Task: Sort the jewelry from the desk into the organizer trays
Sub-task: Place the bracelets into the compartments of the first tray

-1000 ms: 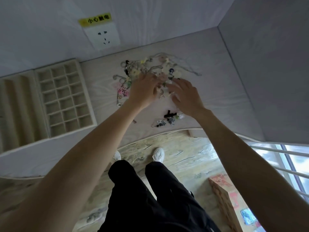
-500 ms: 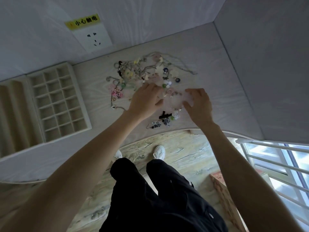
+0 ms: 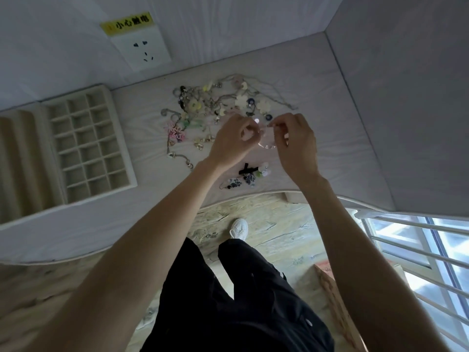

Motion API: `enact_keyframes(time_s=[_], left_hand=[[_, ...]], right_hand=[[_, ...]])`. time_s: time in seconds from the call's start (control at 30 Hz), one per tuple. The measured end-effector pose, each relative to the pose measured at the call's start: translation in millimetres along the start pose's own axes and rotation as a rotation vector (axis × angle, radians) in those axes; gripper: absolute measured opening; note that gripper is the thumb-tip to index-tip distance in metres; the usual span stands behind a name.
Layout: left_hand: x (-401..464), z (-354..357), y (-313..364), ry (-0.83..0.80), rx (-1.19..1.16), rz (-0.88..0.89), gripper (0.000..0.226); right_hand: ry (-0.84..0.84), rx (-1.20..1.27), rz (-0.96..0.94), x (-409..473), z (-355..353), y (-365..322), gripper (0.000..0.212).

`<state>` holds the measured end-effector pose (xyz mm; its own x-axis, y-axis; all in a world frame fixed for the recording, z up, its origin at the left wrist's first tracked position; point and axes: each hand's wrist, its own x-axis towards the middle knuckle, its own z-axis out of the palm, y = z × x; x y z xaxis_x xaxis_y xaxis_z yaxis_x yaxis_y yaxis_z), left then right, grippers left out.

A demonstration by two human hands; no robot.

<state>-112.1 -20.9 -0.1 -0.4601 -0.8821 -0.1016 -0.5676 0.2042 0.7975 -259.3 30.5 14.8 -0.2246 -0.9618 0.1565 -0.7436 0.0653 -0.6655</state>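
Hands, left [image 3: 234, 142] and right [image 3: 295, 146], each pinch an end of 1 pale pink bracelet [image 3: 266, 142] above the table [image 3: 330, 153], organizer trays [image 3: 83, 146] well off to the left, nearer the left hand.

pale walls [image 3: 406, 97], wall socket [image 3: 142, 50], barred window [image 3: 431, 250]

Landmark: wall socket [image 3: 145, 50], white, on the back wall.
Warning label [image 3: 128, 23]: yellow with dark characters, touching the wall socket's top edge.
Floor [image 3: 264, 224]: pale wood-grain pattern, well below the wall socket, past the near edge of the surface.
Shoe [image 3: 239, 227]: white, on the floor, below and right of the wall socket.
Trousers [image 3: 228, 301]: black, below the shoe.
Window bars [image 3: 416, 252]: white, far lower right of the wall socket.
Box [image 3: 337, 308]: wooden-looking, on the floor left of the window bars.
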Motion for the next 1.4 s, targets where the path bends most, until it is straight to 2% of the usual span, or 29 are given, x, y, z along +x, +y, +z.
enact_keyframes(time_s=[0.1,0.23,0.3,0.4,0.5,0.63,0.77,0.97,1.13,1.27,1.37,1.4], left_hand=[[-25,-33,6,-0.012,-0.306,-0.083,0.007],[-73,-73,4,0.012,-0.646,-0.165,0.006],[-102,-90,-9,0.109,-0.766,-0.236,0.003],[-147,-122,-44,0.304,-0.928,-0.363,0.016],[-187,-156,-77,0.497,-0.997,-0.421,0.022],[-237,-200,-121,0.682,-0.794,-0.49,0.026],[-280,-240,-163,0.9,-0.431,-0.587,0.027],[-321,-288,-212,1.034,-0.135,-0.594,0.02],[-322,-295,-244,0.894,0.191,-0.582,0.018],[-325,-293,-264,0.758,0.322,-0.588,0.022],[-328,-293,-269,0.65,0.379,-0.582,0.016],[-329,-293,-269,0.623,0.406,-0.562,0.014]], right_hand=[[-0.01,0.07,-0.024,1,-8,-23,0.015],[-0.188,0.215,0.052,-9,6,-73,0.011],[-0.267,0.35,0.136,-17,29,-99,0.011],[-0.401,0.556,0.271,-31,73,-142,0.016],[-0.468,0.565,0.224,-47,112,-185,0.026],[-0.582,0.544,0.136,-70,171,-250,0.024],[-0.708,0.498,0.066,-87,229,-304,0.023],[-0.772,0.473,-0.048,-95,302,-369,0.021],[-0.764,0.204,-0.275,-89,342,-385,0.02],[-0.782,-0.067,-0.523,-85,347,-382,0.021],[-0.69,-0.272,-0.804,-81,350,-376,0.024],[-0.636,-0.294,-0.846,-80,349,-373,0.022]])
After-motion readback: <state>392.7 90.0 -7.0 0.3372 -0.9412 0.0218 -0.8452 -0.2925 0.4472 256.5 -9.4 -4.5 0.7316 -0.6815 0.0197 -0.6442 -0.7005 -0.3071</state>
